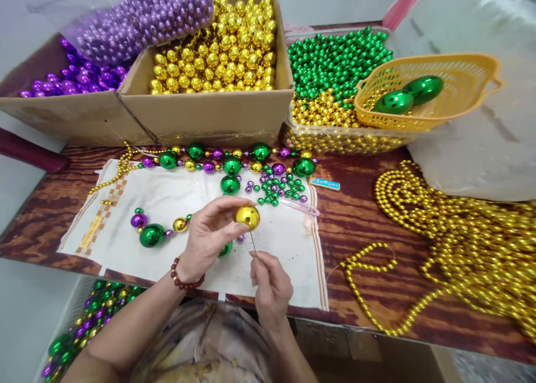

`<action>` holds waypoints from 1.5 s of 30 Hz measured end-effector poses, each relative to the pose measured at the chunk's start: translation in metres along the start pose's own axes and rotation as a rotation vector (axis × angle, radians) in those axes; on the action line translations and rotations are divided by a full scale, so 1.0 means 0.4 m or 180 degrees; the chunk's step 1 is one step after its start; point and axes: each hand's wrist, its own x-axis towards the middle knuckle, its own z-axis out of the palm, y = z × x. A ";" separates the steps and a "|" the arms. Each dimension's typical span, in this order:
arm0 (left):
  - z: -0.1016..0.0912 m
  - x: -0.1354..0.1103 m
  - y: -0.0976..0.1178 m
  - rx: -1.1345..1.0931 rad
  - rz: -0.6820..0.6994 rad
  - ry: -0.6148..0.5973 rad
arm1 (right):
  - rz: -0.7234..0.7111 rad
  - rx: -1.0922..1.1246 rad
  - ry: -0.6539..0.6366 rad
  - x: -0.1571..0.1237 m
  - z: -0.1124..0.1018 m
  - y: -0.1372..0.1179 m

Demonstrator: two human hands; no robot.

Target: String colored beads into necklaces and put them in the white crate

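My left hand point(211, 232) pinches a shiny gold bead point(248, 218) between thumb and fingers, above a white cloth point(113, 210). Just below it my right hand point(271, 282) grips a thin needle point(252, 242), whose upper end meets the underside of the bead. Whether the tip is inside the bead I cannot tell. Left of my hands a short run of green, purple and gold beads point(151, 235) lies on the cloth. A longer beaded garland point(231, 166) stretches along the back. Near it are loose small green and purple beads point(272, 188). A green bead point(225, 250) is partly hidden behind my left hand.
Cardboard boxes of purple beads point(71, 81) and gold beads point(221, 53) stand at the back. Right of them are a clear tub point(343, 140) and an orange basket point(464, 65). Gold bead strands point(473, 249) heap at right. A beaded pile point(96, 310) sits below the table edge.
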 end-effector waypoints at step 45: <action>-0.010 0.106 -0.026 -0.1033 -0.1710 0.0100 | 0.0633 0.0007 -0.0175 -0.004 -0.110 -0.018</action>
